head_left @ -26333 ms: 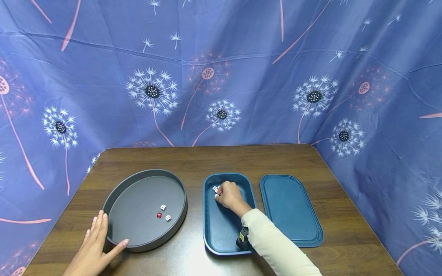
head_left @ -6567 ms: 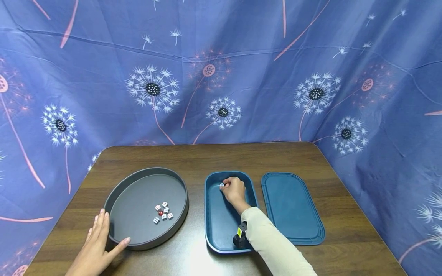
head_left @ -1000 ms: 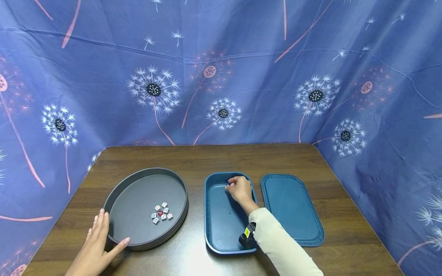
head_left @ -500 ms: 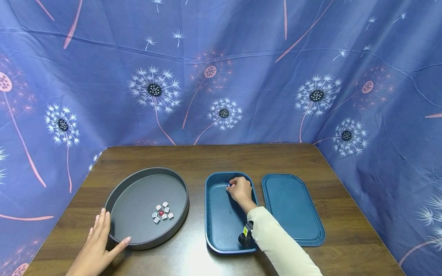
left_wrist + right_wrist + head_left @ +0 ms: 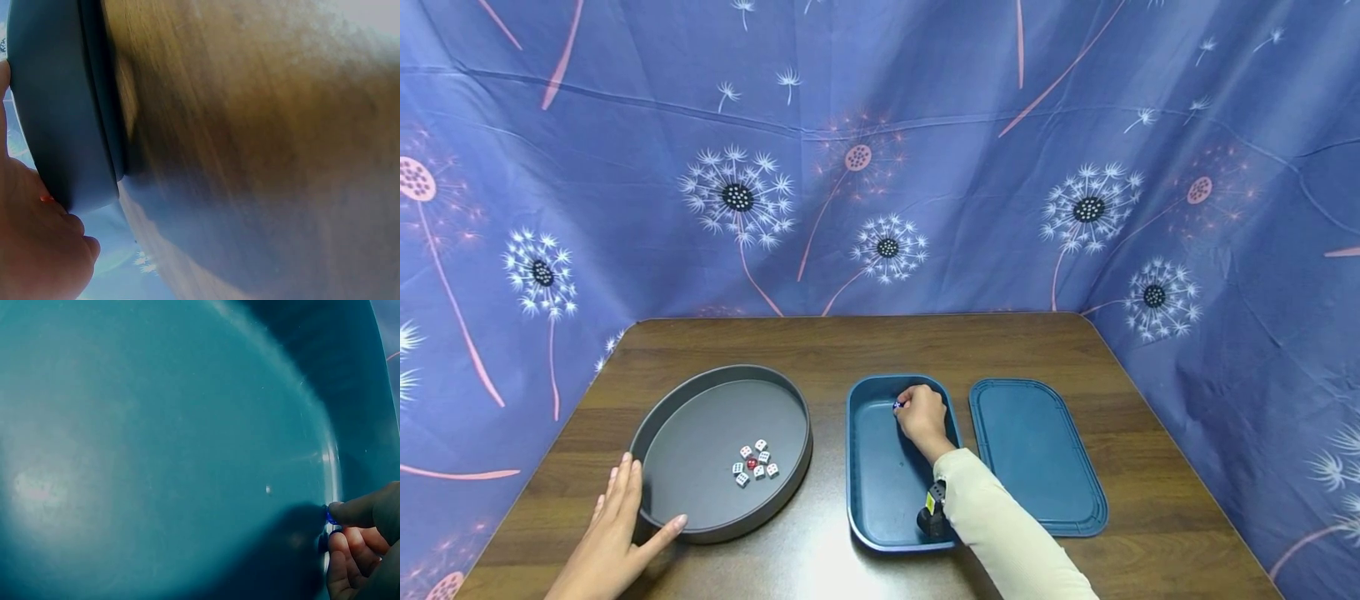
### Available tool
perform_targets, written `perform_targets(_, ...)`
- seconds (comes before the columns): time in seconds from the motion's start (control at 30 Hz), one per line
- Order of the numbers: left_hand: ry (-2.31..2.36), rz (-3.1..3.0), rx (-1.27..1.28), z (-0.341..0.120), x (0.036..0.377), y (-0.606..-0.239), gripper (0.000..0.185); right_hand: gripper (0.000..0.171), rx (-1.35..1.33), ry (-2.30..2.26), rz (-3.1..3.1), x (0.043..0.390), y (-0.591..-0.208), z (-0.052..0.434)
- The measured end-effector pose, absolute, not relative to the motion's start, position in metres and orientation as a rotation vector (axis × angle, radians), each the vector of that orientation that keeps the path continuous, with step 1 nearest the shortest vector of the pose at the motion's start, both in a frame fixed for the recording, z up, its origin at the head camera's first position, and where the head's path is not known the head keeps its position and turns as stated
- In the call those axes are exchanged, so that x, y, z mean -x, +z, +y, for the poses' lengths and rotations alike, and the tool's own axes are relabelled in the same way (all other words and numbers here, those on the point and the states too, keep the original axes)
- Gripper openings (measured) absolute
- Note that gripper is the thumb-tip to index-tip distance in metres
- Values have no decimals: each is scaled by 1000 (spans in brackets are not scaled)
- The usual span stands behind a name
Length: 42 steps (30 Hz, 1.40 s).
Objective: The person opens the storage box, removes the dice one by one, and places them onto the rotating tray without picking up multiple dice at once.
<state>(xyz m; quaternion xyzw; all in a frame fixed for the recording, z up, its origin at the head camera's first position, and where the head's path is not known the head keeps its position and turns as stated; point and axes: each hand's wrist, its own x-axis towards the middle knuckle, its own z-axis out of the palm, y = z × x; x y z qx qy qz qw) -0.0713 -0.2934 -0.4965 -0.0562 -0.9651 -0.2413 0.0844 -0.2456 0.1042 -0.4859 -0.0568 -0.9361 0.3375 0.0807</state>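
Note:
My right hand (image 5: 922, 417) is inside the blue rectangular tub (image 5: 880, 508), near its far end. Between thumb and fingertips it pinches a small shiny blue die (image 5: 898, 405), also visible as a blue piece (image 5: 331, 515) in the right wrist view, partly covered by the fingers. My left hand (image 5: 610, 529) rests against the near left rim of a round dark grey pan (image 5: 700, 442), fingers straight along the outside and thumb at the front edge. In that pan lie several white dice (image 5: 763, 457) clustered around one red die (image 5: 752, 463).
A flat blue lid (image 5: 1037, 458) lies on the wooden table (image 5: 827, 350) to the right of the tub. A patterned blue cloth (image 5: 880, 167) hangs behind the table and along its sides. A black wrist camera (image 5: 932, 512) sits on the right wrist.
Since the oldest frame, more white dice have come into the pan and the white ones have left the tub. Over the last second the right hand stays nearly still with the blue die.

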Motion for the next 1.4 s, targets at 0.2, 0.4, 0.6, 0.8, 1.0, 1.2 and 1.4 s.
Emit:
perform_targets(0.2,-712,-2866,173,-294,71,-498,102,7,142,1019,-2778,246,-486,104)
perform_targets(0.4,-707,-2896,152,-295,70,-497,103,6,88,1042,-2751,245,-471,100)
perform_targets(0.6,-703,-2893,152,-295,69,-496,102,8,12,1089,-2718,242,-446,88)
perform_targets(0.8,-695,-2892,146,-294,68,-496,103,8,-108,1164,-2703,233,-420,68)
perform_targets(1.0,-706,-2891,141,-293,70,-495,103,7,-251,1248,-2684,220,-402,37)
perform_targets(1.2,-715,-2879,158,-293,70,-496,102,8,-432,1327,-2633,202,-395,1)
perform_targets(1.4,-721,-2872,162,-292,70,-496,102,9,-557,1286,-2652,185,-410,-37)
